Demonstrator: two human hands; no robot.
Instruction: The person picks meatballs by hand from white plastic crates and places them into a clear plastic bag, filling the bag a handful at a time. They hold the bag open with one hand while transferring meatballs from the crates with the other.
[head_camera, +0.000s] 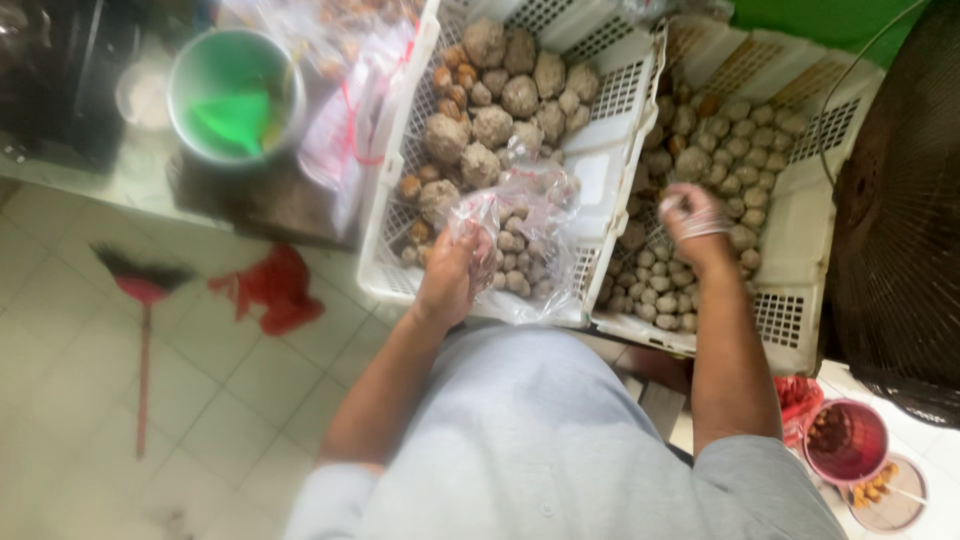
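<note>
My left hand (452, 275) grips the rim of a clear plastic bag (535, 235) partly filled with small brown meatballs, resting on the near edge of a white slatted crate (610, 170). That crate holds large grey-brown meatballs (492, 125) and a few small orange ones. My right hand (695, 225), in a thin clear glove, reaches down into a second white crate (800, 240) full of small beige meatballs (735, 140); its fingers are curled among them, and what they hold is hidden.
A green bucket with a green funnel (235, 95) stands at the upper left beside plastic bags. A red-headed broom (145, 330) and a red bag (275, 290) lie on the tiled floor. A red bowl (845, 440) sits at lower right, a dark fan grille (900, 200) at right.
</note>
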